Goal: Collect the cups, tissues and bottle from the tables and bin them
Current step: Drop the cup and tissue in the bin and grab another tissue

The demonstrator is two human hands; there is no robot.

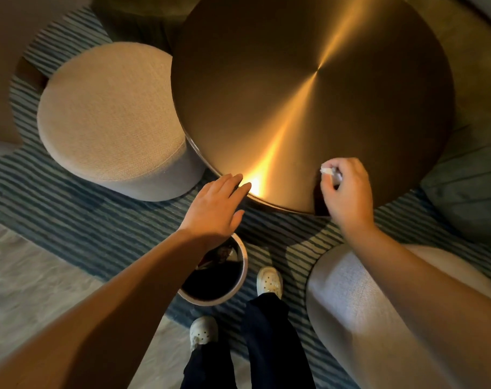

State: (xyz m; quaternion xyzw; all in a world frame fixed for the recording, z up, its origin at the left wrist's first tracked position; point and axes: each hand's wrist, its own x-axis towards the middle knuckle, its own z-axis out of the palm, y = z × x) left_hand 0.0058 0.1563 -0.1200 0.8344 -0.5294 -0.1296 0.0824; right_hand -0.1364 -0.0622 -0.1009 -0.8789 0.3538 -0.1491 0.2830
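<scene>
At near edge of round brass table (294,94): one small crumpled white tissue (327,171), pinched in right hand (348,192). Left hand (214,209) flat, fingers straight, empty. One bin (238,287) below.

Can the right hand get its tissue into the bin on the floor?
Probably yes. The right hand grips the crumpled white tissue near the round white bin, though the left hand hovers over its rim.

Beige round pouf (112,119) left of centre, grey pouf (345,290) lower right, striped blue rug (56,192) beneath, white clogs (269,280) bottom centre.
</scene>
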